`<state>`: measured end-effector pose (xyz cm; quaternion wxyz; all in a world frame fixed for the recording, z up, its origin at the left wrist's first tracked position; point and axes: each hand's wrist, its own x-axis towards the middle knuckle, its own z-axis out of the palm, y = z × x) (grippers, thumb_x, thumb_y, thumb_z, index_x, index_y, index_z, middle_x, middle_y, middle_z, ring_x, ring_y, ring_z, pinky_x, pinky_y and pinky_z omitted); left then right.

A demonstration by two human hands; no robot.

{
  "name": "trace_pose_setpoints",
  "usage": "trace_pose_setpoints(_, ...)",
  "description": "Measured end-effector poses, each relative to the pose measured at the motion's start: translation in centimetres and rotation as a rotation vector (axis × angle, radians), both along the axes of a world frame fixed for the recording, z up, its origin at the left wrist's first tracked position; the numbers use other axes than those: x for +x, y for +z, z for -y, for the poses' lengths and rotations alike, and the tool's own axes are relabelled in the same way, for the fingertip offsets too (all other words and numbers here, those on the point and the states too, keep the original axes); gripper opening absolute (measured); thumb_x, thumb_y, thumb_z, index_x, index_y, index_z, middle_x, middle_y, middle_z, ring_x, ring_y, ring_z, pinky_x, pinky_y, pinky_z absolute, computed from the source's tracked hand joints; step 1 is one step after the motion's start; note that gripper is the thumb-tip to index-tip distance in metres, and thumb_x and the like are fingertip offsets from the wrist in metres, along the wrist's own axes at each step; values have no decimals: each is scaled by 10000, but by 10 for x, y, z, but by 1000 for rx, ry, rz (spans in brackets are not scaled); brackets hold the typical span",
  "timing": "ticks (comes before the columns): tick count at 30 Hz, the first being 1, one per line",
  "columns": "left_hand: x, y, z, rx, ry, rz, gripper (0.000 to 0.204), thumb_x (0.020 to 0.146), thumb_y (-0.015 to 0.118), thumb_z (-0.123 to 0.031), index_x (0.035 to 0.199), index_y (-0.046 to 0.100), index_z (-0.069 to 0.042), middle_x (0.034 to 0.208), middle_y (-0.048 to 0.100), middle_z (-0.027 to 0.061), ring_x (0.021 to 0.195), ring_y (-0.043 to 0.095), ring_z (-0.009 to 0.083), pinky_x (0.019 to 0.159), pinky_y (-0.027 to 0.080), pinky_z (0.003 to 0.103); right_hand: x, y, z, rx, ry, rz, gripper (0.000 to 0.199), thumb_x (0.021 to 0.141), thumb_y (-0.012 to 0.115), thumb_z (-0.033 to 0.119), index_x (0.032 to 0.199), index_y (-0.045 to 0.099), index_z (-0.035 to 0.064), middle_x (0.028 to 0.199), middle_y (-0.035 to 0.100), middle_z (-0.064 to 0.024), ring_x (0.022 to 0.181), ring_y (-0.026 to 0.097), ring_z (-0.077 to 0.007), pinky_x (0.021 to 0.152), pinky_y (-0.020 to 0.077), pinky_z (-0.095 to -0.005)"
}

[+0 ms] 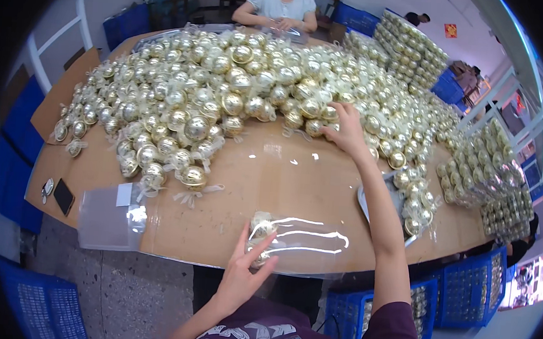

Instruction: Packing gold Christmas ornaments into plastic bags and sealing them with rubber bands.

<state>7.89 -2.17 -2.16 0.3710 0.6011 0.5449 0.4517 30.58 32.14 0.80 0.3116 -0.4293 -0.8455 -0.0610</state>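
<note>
A clear plastic package (310,241) lies at the table's near edge with a few gold balls (263,228) at its left end. My left hand (243,276) is closed around that end, thumb and fingers on either side. Farther off, my right hand (349,134) is stretched out to the near edge of a large pile of shiny gold ball ornaments (196,127) tied with pale ribbons. Its thumb and fingers are spread beside a gold ball (329,113); no firm grip shows.
Flat clear plastic sheets (110,222), a phone (64,196) and keys (48,188) lie at left. A metal tray (364,203) of balls sits under my right forearm. Packed balls are stacked (480,160) at right; blue crates (472,290) stand below. Another person (281,8) sits opposite.
</note>
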Motion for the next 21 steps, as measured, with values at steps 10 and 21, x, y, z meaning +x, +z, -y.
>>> trace_pose_setpoints(10, -8, -2, 5, -37, -16, 15, 446, 877, 667, -254, 1310, 574, -202, 1465, 232, 344, 1345, 338, 434, 1052, 362, 407, -176, 51, -82, -59, -144, 114, 939, 667, 489, 854, 1399, 449, 267, 1496, 304, -181, 1395, 198, -427, 1099, 89, -643)
trace_pose_setpoints(21, -11, -6, -4, 91, -18, -29, 453, 788, 752, -215, 1228, 645, -206, 1420, 355, 266, 1258, 464, 399, 1021, 418, 420, -348, 35, -42, 7, -47, 587, 776, 677, 645, 614, 1371, 469, 316, 1500, 301, -144, 1382, 236, -431, 1073, 119, -686)
